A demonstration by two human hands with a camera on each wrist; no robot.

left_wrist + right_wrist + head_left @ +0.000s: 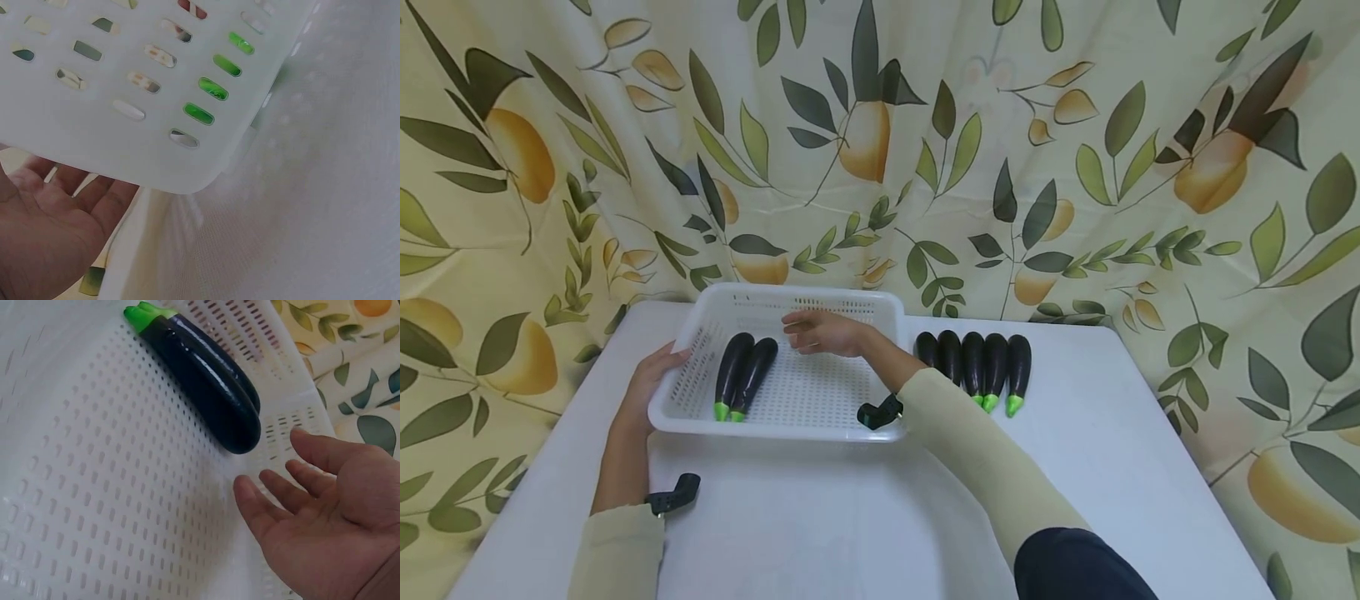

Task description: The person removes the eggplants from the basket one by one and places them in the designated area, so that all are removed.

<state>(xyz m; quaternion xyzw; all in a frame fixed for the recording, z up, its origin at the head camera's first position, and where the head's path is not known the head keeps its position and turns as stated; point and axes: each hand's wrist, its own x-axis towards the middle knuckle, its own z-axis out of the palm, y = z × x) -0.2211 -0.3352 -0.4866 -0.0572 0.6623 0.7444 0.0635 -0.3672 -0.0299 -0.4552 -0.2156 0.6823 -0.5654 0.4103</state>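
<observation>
A white perforated plastic basket (775,429) sits on the table. Two dark purple eggplants with green stem ends lie side by side in its left part; the nearer eggplant (200,387) shows clearly in the right wrist view. My left hand (647,385) is at the basket's left side, touching the rim. In the left wrist view its loosely extended fingers (106,203) pass partly out of sight behind the rim. My right hand (827,333) hovers over the basket, to the right of the eggplants, holding nothing. Its thumb and fingers are spread apart in the right wrist view.
To the basket's right, several more eggplants (996,367) lie in a row on the white table (1075,467), partly hidden by the right forearm. A leaf-and-fruit patterned curtain (970,208) hangs behind the table.
</observation>
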